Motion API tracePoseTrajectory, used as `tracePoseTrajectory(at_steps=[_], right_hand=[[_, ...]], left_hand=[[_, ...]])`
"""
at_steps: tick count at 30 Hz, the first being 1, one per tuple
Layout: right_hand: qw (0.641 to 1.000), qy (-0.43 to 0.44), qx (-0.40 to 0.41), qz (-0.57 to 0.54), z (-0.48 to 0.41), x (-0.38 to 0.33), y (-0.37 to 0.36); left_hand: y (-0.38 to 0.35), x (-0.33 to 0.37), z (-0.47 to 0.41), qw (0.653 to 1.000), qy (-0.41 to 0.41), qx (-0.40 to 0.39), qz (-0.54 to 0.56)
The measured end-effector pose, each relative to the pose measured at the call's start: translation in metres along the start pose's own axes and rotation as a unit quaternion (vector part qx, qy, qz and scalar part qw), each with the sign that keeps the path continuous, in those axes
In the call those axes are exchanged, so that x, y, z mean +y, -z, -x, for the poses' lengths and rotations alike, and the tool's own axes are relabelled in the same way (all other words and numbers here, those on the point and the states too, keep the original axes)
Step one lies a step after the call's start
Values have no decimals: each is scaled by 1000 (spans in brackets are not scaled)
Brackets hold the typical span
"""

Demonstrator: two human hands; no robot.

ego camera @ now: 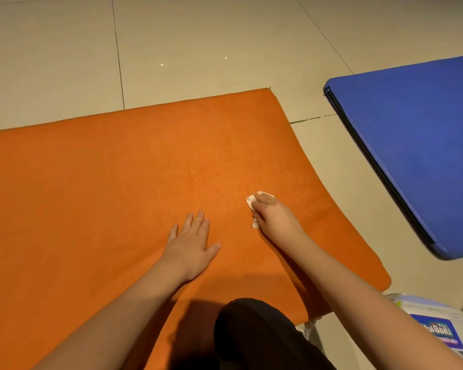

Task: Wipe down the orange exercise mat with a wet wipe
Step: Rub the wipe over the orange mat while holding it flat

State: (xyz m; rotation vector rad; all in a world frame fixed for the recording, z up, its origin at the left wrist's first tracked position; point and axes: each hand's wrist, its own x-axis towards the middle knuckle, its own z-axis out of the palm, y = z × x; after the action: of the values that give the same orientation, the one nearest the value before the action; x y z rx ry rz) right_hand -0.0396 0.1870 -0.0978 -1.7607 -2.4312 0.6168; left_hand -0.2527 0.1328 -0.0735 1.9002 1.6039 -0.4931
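Orange mat [104,182] lies flat on the tiled floor [64,62], filling the near left of the head view. My left hand [190,248] rests on it, palm down, fingers straight and spread. Just right of it, my right hand [274,214] curls around a crumpled white wipe [251,202], pressing it onto the mat. Blue mat [412,142] lies far right; a wipes pack [436,329] sits near right.

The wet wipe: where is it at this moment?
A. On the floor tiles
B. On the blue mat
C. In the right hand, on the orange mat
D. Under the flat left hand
C: the right hand holds the white wet wipe against the orange mat, while the left hand lies flat and holds nothing.
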Motion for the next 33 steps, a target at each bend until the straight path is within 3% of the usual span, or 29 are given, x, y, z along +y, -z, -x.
tracePoseTrajectory(at_steps=[4,10,14,18,20,26,30,33], right_hand=[[998,59,-17,-18,25,3,-9],[998,-67,10,13,10,15,-8],[998,34,-43,-6,40,2,-8],[997,-47,-34,46,27,9,12],[997,-70,-9,22,25,2,11],[998,32,-58,-8,75,-7,5],[996,-16,-75,53,59,-5,9],[995,-55,-78,-1,57,-16,7]], left_hand=[[-8,-3,9,1000,-8,3,-7],[-9,-3,12,1000,-8,-1,-5],[-7,-5,17,1000,-12,-15,-8],[-5,-3,18,1000,-8,-20,1],[-4,-2,20,1000,-5,-26,14],[-8,0,28,999,-4,-27,26],[-12,3,32,999,1,-20,31],[-17,2,38,1000,-2,-9,22]])
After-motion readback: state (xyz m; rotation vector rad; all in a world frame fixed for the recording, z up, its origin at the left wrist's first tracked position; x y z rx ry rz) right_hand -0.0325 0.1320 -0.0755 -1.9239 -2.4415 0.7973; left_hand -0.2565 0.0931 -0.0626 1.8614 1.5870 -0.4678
